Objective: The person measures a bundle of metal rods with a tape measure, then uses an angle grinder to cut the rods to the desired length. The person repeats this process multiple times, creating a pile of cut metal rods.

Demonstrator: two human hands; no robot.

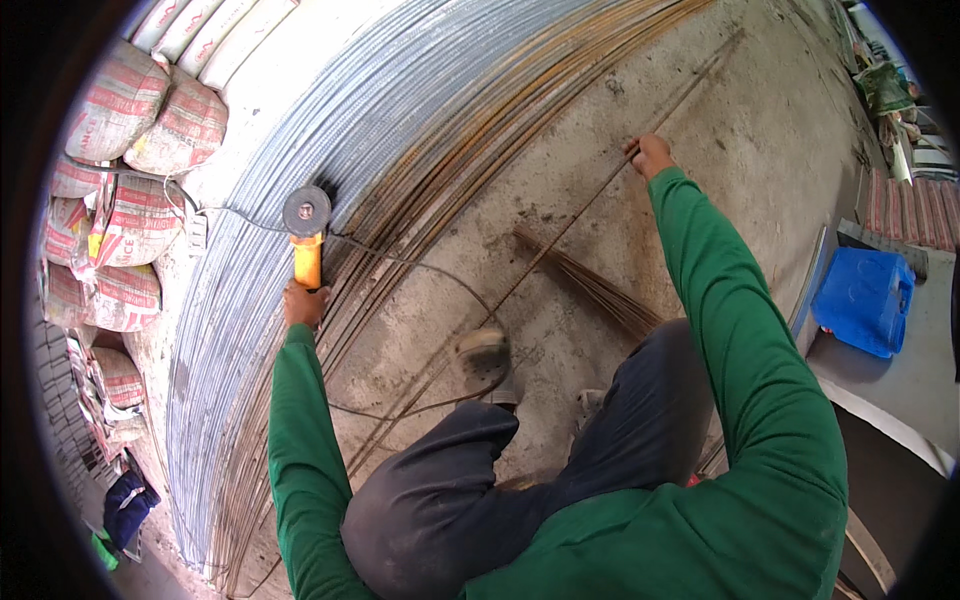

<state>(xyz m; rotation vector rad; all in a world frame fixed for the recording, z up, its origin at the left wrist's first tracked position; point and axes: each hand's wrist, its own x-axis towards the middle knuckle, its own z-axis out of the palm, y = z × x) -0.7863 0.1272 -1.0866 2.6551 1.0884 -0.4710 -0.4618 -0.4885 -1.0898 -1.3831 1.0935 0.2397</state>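
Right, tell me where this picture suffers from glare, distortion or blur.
Head view: the floor at upper left is washed out almost white; head view: the bundled rods bow strongly, likely fisheye bending, and the corners go black; head view: the shoe looks smeared, while the grinder appears fairly crisp.

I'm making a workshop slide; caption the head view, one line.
Left hand holding a yellow angle grinder, right hand a thin rod, long metal bars alongside.

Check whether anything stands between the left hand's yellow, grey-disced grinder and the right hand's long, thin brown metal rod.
Yes: a thin black cable curves between grinder and rod, crossing the rod by the tan shoe; rusty steel bars also lie between.
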